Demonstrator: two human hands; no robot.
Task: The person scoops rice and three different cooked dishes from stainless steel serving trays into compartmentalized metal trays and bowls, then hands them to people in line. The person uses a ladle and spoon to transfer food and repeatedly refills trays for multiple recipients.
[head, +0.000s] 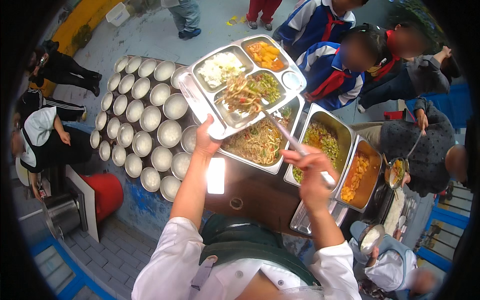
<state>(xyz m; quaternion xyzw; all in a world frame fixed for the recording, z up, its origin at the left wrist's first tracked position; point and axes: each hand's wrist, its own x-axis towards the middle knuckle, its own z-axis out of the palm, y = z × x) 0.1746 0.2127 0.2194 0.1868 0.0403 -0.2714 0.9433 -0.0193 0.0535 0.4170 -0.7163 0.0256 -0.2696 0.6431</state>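
Note:
My left hand (pixel 205 140) grips the near edge of a divided stainless-steel meal tray (pixel 195 108), held raised and tilted. White rice (pixel 221 69), orange chunks in sauce (pixel 265 54) and chopped greens (pixel 268 86) lie in its compartments. My right hand (pixel 315 168) is closed around the metal handle of a serving utensil (pixel 287 133). Its head, over the tray's near compartment, is hidden by a heap of noodles (pixel 242 95). Partly under the tray sits a deep steel pan of noodles (pixel 262 144).
Right of it stand a pan of chopped greens (pixel 324 140) and a pan of orange chunks (pixel 356 176). Many steel bowls (pixel 161 159) cover the table's left. A bright white rectangle (pixel 216 176) lies on the tabletop. Children (pixel 330 78) stand opposite; a person (pixel 416 142) serves at right.

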